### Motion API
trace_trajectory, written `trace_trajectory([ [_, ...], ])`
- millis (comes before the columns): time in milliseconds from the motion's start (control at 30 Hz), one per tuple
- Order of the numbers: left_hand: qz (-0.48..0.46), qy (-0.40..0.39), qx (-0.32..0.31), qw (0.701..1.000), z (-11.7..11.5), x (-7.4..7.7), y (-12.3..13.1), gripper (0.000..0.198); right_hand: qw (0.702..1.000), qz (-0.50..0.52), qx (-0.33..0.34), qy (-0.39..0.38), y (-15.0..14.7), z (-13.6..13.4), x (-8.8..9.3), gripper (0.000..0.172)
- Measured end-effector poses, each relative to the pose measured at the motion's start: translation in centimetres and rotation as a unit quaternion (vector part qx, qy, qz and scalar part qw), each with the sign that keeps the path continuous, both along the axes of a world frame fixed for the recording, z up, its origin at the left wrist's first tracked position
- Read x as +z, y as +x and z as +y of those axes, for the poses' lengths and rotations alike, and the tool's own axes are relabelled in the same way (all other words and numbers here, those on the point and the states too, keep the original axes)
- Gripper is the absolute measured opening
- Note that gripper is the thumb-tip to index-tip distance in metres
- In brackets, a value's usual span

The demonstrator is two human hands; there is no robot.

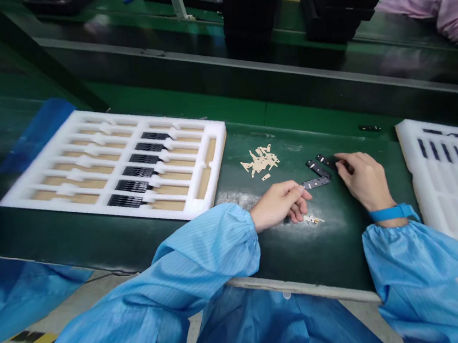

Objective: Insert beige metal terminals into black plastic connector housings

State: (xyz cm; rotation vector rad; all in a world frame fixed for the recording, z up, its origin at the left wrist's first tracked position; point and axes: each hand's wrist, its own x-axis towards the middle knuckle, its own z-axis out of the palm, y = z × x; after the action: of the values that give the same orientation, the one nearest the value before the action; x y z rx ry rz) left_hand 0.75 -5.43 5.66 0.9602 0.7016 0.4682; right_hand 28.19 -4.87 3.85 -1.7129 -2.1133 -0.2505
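My left hand (280, 204) has its fingers curled, with thumb and forefinger closed on the near end of a thin black strip part (316, 182) with light spots. My right hand (364, 179) pinches the end of another small black strip (325, 161); its fingertips partly hide that end. Between the two hands a further black strip (317, 169) lies across the others. Just below my left fingers are small cream-coloured pieces (312, 219) on the green bench (344, 257). A loose pile of cream tabs (261, 160) lies beyond my left hand.
To the left lies a white foam tray (194, 210) holding black parts in one column. At the right edge, another white foam tray (431, 188) holds several black strips. One black strip (369, 128) lies near the far edge. Black bins (253, 10) stand beyond the rail.
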Motion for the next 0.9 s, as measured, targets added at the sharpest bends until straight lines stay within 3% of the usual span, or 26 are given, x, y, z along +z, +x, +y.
trace_trajectory([
  [267, 0.000, 0.002, 0.000, 1.000, 0.0, 0.0, -0.1, 0.023, 0.999, -0.033, 0.005, -0.008, -1.2, -1.1, 0.5, 0.034],
  [633, 0.000, 0.001, 0.002, 1.000, 0.0, -0.1, 0.0, 0.024, 1.000, -0.016, -0.008, -0.013, -0.3, -1.0, 0.6, 0.026],
  [767, -0.001, 0.000, 0.004, 1.000, -0.1, -0.1, 0.0, 0.024, 0.993, 0.107, -0.028, -0.033, -0.6, -1.5, 1.6, 0.021],
  [900, 0.001, 0.005, 0.006, 1.000, -0.1, 0.1, 0.0, 0.024, 0.957, 0.279, -0.028, -0.070, -2.0, -2.2, 3.3, 0.016],
])
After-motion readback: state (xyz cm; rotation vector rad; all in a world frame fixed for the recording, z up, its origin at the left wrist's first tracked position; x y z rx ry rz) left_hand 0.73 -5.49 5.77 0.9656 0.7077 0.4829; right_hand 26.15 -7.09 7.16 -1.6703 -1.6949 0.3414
